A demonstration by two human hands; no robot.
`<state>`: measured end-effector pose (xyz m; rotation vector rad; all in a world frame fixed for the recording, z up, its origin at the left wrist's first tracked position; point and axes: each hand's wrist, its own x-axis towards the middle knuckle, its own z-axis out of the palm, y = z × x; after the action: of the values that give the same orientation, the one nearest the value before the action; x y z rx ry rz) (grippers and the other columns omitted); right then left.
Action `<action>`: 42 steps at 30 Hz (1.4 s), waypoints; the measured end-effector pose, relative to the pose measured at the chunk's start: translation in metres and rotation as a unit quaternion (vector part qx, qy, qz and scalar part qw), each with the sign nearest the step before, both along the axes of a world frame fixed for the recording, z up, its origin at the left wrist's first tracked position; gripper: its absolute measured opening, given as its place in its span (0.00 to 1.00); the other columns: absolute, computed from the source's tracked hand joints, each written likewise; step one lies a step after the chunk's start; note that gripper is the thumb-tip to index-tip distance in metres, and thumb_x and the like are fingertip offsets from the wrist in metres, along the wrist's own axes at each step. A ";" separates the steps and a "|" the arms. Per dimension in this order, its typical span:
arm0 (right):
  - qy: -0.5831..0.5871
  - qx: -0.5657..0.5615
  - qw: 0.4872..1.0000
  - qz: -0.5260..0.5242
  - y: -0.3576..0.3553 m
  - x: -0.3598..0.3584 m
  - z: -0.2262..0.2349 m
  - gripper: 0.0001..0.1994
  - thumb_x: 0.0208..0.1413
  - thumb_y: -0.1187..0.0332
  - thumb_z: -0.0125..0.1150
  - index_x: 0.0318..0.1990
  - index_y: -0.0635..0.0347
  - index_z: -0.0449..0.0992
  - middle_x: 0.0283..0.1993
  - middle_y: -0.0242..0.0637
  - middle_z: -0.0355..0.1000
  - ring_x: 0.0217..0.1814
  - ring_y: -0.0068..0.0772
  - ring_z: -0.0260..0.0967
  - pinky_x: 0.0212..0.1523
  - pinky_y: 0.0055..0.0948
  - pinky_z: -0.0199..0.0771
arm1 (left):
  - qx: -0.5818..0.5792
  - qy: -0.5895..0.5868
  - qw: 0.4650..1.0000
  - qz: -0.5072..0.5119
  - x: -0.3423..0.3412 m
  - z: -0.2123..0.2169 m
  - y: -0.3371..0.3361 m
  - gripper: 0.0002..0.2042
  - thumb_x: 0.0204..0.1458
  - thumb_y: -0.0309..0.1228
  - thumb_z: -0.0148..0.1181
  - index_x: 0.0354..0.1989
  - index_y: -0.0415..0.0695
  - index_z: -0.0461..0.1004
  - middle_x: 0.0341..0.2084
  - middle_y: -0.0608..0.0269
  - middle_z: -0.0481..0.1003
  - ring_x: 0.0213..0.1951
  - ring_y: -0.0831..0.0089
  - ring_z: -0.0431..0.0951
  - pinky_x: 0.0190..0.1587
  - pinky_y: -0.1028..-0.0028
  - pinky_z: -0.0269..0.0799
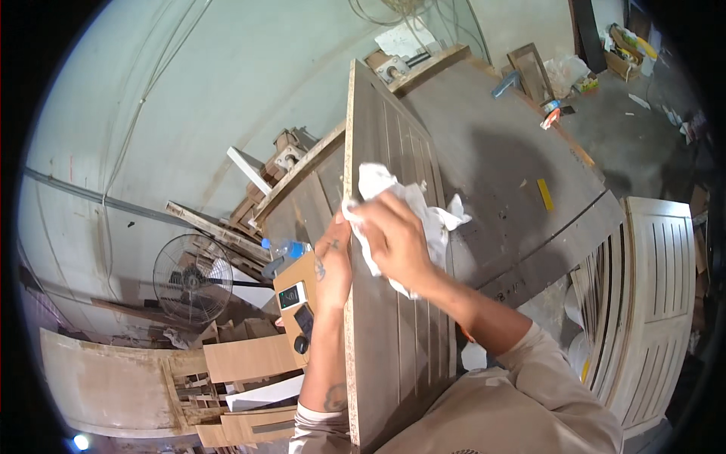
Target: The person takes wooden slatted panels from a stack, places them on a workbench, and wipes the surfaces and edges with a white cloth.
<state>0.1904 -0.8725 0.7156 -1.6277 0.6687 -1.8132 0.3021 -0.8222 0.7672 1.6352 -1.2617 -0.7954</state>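
Observation:
A brown grooved door panel [397,325] stands on edge in front of me, its pale raw edge running from near my body up and away. My left hand [333,265] is at the left side of this edge and grips it, its fingertips partly hidden. My right hand [393,238] is closed on a crumpled white cloth [432,227]. Part of the cloth is pressed over the panel's edge, close to my left fingers, and the rest hangs against the grooved face.
A wide brown worktable [507,174] extends behind the panel, with a yellow strip [545,194] on it. To the left are a standing fan [193,278], a water bottle [287,247] and a phone [291,296]. Pale grooved doors [656,303] lean at the right.

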 end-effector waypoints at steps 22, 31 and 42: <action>0.139 0.255 0.939 0.184 0.068 -0.068 0.019 0.37 0.59 0.53 0.56 0.64 0.75 0.54 0.64 0.65 0.58 0.67 0.53 0.58 0.65 0.39 0.56 | -0.035 0.122 0.992 0.024 -0.045 -0.014 -0.014 0.25 0.66 0.43 0.38 0.59 0.35 0.67 0.56 0.49 0.69 0.60 0.64 0.66 0.62 0.71 0.56; 0.073 0.345 0.912 0.209 0.151 -0.095 0.063 0.35 0.59 0.70 0.58 0.69 0.69 0.47 0.60 0.39 0.61 0.57 0.25 0.59 0.56 0.23 0.61 | 0.055 0.266 0.962 0.033 -0.008 -0.207 0.003 0.27 0.62 0.53 0.42 0.41 0.37 0.76 0.36 0.56 0.78 0.39 0.71 0.75 0.42 0.72 0.70; 0.208 0.428 0.879 -0.044 0.165 -0.091 0.068 0.21 0.55 0.74 0.53 0.57 0.69 0.68 0.52 0.39 0.72 0.55 0.29 0.63 0.58 0.26 0.58 | 0.360 0.473 0.804 -0.013 0.006 -0.336 0.055 0.33 0.62 0.58 0.35 0.48 0.35 0.70 0.37 0.56 0.74 0.40 0.62 0.72 0.46 0.56 0.68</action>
<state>0.0997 -0.7076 0.7837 -1.3400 1.4960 -0.9375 0.3081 -0.7670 0.4312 1.3769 -0.2363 -1.9599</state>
